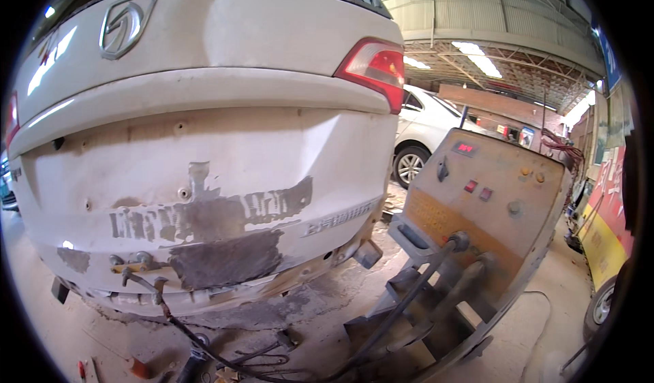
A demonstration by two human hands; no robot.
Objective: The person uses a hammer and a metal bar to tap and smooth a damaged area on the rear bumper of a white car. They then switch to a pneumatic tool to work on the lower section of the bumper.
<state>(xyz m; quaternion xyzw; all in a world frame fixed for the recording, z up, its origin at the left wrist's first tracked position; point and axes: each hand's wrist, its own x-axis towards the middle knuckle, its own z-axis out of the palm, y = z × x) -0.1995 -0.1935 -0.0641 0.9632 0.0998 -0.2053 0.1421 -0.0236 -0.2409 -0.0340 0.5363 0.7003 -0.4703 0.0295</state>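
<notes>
Neither of my hands shows. Close in front stands the back of a white car (252,138), its lower tailgate sanded to dark bare metal patches (228,260). A clamp (139,266) is fixed at the tailgate's lower left, and a black cable (180,325) runs from it down to the floor. To the right stands a worn welding machine (487,199) with a lit red display, a knob and switches. Thick cables (436,267) plug into its front.
On the floor below the bumper lie a dark power tool (196,359), a tangle of thin leads (266,356) and a red-handled tool (82,371). Another white car (426,124) is parked behind the machine. A wheel (601,308) stands at the right edge.
</notes>
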